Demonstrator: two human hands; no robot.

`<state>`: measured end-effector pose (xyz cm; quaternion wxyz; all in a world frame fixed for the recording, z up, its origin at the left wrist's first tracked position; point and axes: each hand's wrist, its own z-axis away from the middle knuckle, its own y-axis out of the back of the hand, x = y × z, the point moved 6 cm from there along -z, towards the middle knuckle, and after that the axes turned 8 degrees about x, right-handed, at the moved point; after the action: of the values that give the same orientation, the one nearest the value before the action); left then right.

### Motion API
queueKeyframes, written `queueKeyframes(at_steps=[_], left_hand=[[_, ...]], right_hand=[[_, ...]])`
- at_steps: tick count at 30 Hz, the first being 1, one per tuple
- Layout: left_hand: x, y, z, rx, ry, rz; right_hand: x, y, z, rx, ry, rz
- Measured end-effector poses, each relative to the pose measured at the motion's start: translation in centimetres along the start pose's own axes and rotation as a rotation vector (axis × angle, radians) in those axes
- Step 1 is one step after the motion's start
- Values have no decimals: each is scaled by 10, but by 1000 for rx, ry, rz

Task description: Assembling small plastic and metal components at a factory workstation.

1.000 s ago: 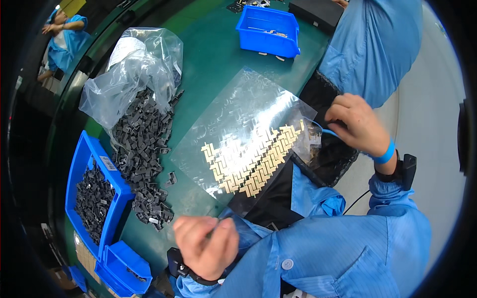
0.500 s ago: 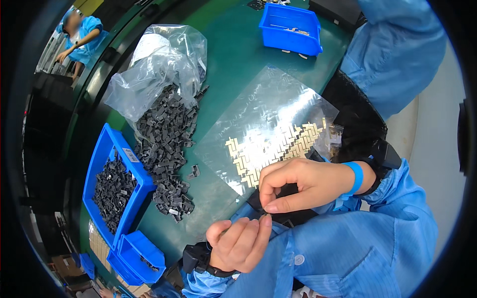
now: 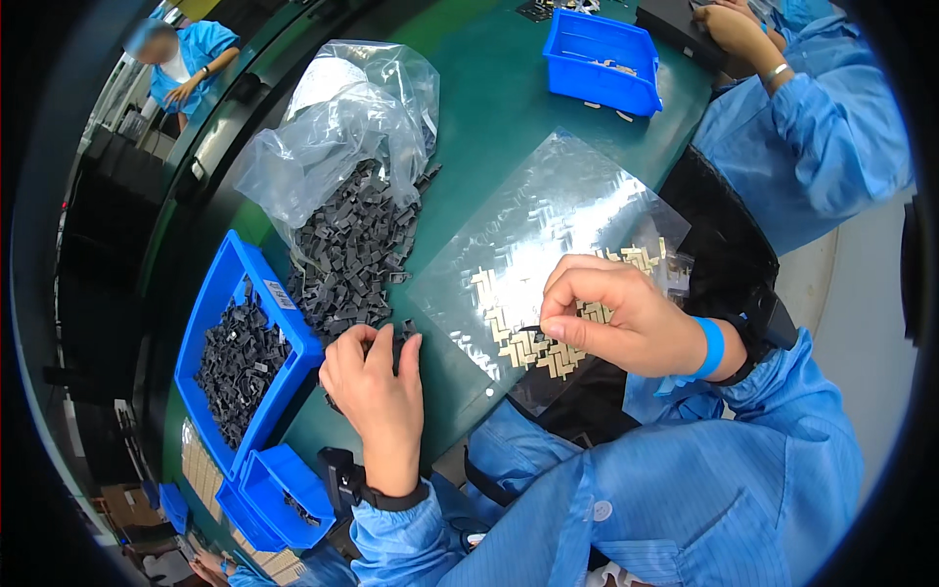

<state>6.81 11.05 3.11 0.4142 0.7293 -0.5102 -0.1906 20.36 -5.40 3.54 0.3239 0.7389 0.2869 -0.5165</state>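
Observation:
My left hand (image 3: 377,396) reaches down at the near end of a loose heap of small black plastic parts (image 3: 354,249). Its thumb is apart from its bent fingers, and their tips are partly hidden among the parts. My right hand (image 3: 626,318) is closed in a pinch above a clear plastic sheet (image 3: 556,186). A small dark piece (image 3: 534,329) shows at its fingertips, too small to tell its kind. Under that hand, rows of small pale gold metal pieces (image 3: 523,350) lie on the sheet, some hidden by the hand.
Left of the heap stands a blue bin (image 3: 305,364) of black parts, with a smaller blue bin (image 3: 256,479) nearer me. A clear bag (image 3: 367,108) lies behind the heap. Another blue bin (image 3: 602,83) is at the back right, beside a co-worker's blue sleeve (image 3: 841,137).
My hands were together near my body; now they are apart. The left has moved left and away to the black heap. The right has risen over the sheet. A co-worker's hands appear top right.

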Motion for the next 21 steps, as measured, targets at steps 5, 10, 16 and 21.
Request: queueKeyframes(at_steps=[5, 10, 16, 21], left_hand=[[-7, -14, -1, 9, 25, -31], [-3, -4, -5, 99, 28, 20], [34, 4, 14, -340, 771, 1735], [64, -2, 51, -686, 1027, 2070]], right_hand=[[2, -2, 2, -3, -1, -23], [2, 1, 2, 40, 27, -25], [-20, -4, 4, 111, 260, -57], [-36, -20, 11, -24, 380, -220]])
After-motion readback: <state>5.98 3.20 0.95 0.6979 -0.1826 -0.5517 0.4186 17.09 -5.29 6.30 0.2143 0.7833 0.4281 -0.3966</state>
